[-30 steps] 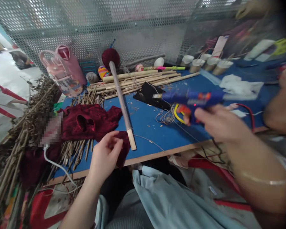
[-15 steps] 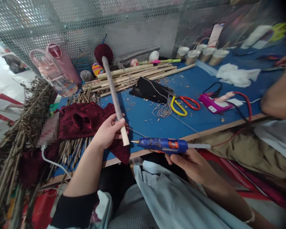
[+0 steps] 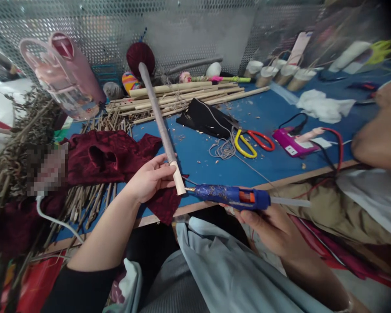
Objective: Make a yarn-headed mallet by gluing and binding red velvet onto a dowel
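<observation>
Between the thumb and fingers of my left hand (image 3: pixel 151 177) is a long wooden stick (image 3: pixel 161 126), wrapped in grey cord along most of its length, with a bare pale end towards me. My right hand (image 3: pixel 269 224) grips a blue glue gun (image 3: pixel 228 195) from below, a clear glue stick (image 3: pixel 289 202) poking out of its back. The gun's metal nozzle is at the bare end of the stick, touching or almost so. A thin cord leads right from near my left fingers to a loose grey cord tangle (image 3: pixel 224 148) on the table.
Scissors (image 3: pixel 246 143) lie on black cloth (image 3: pixel 205 119). Dark red fabric (image 3: pixel 107 156) and twigs cover the left. Pale sticks (image 3: pixel 189 95) and a dark red yarn ball (image 3: pixel 140 60) lie behind, beside a pink bottle (image 3: pixel 81 69). A purple power strip (image 3: pixel 293 141) sits near another person's arm (image 3: pixel 381 126).
The glue gun's nozzle has come closer to the bare end of the stick. The stick's near end has shifted slightly right, and the whole view has moved a little.
</observation>
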Available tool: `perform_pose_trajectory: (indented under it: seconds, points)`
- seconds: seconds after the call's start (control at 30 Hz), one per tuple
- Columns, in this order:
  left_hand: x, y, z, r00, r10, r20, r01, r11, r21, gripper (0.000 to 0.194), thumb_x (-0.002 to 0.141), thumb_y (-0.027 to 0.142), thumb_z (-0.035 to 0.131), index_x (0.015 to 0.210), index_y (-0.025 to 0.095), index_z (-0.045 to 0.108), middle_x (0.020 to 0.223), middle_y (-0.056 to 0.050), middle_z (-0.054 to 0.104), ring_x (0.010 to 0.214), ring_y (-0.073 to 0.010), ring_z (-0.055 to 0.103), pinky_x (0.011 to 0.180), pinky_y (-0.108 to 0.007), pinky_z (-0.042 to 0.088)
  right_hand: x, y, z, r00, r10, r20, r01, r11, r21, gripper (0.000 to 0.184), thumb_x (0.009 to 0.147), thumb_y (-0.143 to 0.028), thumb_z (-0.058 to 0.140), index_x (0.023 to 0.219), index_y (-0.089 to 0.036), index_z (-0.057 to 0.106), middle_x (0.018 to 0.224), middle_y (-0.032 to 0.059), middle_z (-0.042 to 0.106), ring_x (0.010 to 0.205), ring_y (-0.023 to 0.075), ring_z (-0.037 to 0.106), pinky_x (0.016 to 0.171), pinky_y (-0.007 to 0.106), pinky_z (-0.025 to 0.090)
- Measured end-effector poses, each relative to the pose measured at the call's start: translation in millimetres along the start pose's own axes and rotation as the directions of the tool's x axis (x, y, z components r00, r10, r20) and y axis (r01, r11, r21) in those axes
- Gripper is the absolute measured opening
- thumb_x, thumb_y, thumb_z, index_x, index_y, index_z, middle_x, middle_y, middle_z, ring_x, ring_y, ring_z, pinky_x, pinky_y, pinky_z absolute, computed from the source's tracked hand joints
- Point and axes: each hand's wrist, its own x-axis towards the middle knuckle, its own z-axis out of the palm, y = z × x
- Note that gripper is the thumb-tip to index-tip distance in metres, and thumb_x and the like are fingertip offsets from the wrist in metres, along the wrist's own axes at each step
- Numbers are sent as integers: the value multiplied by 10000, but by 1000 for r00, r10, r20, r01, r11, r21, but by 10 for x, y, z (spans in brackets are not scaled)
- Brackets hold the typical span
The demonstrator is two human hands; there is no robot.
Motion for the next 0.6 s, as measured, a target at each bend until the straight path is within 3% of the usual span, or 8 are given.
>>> perform_pose_trajectory:
  seconds: [0.2, 0.43, 0.6]
  points:
    - [1, -8, 4, 1000, 9, 1, -9, 1000, 7, 398, 700, 197, 730, 1068, 170, 582, 814, 0, 625, 638, -113, 647, 618, -247, 553, -7, 27, 17, 1000, -2, 28, 3, 999, -49, 329, 889, -322, 528, 1193, -234, 616, 1018, 73, 706, 987, 265, 655, 797, 365, 555]
    - [-18, 6, -8, 999, 33, 12, -33, 999, 4, 393, 710, 191, 719, 1076, 170, 579, 807, 1, 618, 623, -104, 640, 591, -224, 545, 52, -109, 46, 999, -41, -7, 40, 994, -103, 263, 894, -303, 520, 1103, -215, 654, 830, 49, 709, 801, 218, 677, 740, 326, 549]
    - [-15, 2, -7, 998, 52, 17, -52, 999, -4, 396, 713, 181, 720, 1082, 174, 578, 761, 18, 596, 607, -97, 629, 573, -214, 544, 55, -102, 26, 1000, -26, -11, 25, 997, -73, 241, 889, -313, 519, 1061, -208, 650, 852, 54, 698, 772, 211, 667, 730, 324, 541]
